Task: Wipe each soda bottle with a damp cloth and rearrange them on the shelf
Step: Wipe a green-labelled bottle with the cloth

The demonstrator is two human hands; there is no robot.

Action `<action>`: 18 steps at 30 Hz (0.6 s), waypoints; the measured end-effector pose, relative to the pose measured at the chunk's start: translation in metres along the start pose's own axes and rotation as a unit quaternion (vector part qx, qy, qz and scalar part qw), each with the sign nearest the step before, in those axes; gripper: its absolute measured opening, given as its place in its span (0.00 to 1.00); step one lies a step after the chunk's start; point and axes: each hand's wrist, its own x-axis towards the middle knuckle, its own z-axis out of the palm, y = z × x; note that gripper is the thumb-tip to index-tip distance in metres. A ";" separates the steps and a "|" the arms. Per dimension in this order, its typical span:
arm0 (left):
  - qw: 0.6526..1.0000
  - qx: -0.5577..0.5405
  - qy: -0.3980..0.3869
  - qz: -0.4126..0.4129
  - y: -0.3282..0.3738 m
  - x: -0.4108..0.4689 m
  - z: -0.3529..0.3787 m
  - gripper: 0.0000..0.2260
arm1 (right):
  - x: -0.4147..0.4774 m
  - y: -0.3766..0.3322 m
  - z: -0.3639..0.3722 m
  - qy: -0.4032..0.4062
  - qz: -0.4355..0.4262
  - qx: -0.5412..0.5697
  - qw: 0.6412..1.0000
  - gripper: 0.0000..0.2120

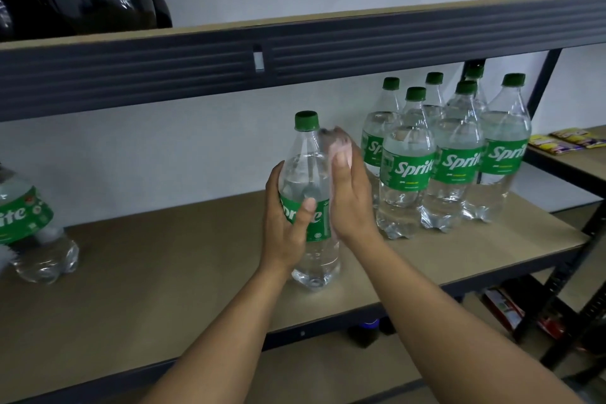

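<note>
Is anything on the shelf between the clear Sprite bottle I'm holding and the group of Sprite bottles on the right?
Nothing stands on the tan shelf board between the held clear green-capped Sprite bottle and the cluster of Sprite bottles. Only the right hand, holding a pale cloth against it, is on that side.

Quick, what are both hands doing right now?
Left hand: holding the bottle round its label.
Right hand: holding a cloth against the bottle.
</note>
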 end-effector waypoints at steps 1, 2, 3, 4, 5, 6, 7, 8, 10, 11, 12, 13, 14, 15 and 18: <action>1.000 -0.013 -0.005 -0.004 0.000 0.000 0.000 0.37 | 0.008 -0.010 -0.001 -0.006 -0.016 -0.007 1.000 0.26; 1.000 -0.025 -0.010 -0.005 0.001 0.000 0.000 0.34 | 0.014 -0.018 -0.001 -0.008 -0.031 -0.010 0.999 0.24; 0.999 -0.029 -0.014 -0.004 0.002 0.000 0.000 0.32 | 0.019 -0.024 -0.001 -0.008 -0.046 -0.011 0.999 0.22; 0.999 -0.030 -0.016 -0.004 0.002 0.001 -0.001 0.31 | 0.020 -0.028 -0.001 -0.008 -0.057 -0.011 0.998 0.21; 0.999 -0.027 -0.018 -0.006 0.001 0.001 -0.002 0.31 | 0.020 -0.029 -0.001 -0.010 -0.060 -0.009 0.998 0.21; 1.000 -0.021 -0.015 -0.008 0.000 0.000 -0.003 0.32 | 0.016 -0.027 -0.002 -0.011 -0.057 -0.007 0.998 0.20; 1.000 -0.012 -0.009 -0.009 -0.001 0.000 -0.003 0.34 | 0.012 -0.020 -0.002 -0.011 -0.051 -0.005 0.999 0.19; 1.000 -0.002 -0.003 -0.006 -0.002 0.000 -0.004 0.36 | 0.006 -0.011 -0.002 -0.011 -0.041 -0.001 0.999 0.20; 1.000 0.009 0.004 -0.002 -0.001 0.000 -0.003 0.40 | -0.011 0.009 -0.001 -0.013 -0.008 0.014 1.000 0.26; 1.000 0.011 0.005 -0.001 0.000 0.000 -0.003 0.41 | -0.023 0.021 -0.001 -0.012 0.013 0.022 1.000 0.29; 1.000 0.013 0.004 0.001 0.001 0.000 -0.003 0.42 | -0.035 0.035 -0.001 -0.009 0.033 0.025 0.999 0.30; 1.000 0.015 0.002 0.005 0.001 0.001 -0.003 0.42 | -0.047 0.049 0.000 -0.012 0.049 0.030 0.998 0.28; 1.000 0.016 -0.002 0.006 0.000 0.001 -0.004 0.42 | -0.060 0.061 0.000 -0.017 0.065 0.034 0.997 0.26; 1.000 0.015 -0.006 0.006 -0.001 0.002 -0.004 0.41 | -0.070 0.071 0.001 -0.021 0.081 0.035 0.996 0.26; 1.000 0.001 -0.008 0.005 0.001 0.001 -0.004 0.40 | -0.077 0.073 0.002 -0.021 0.111 0.030 0.993 0.26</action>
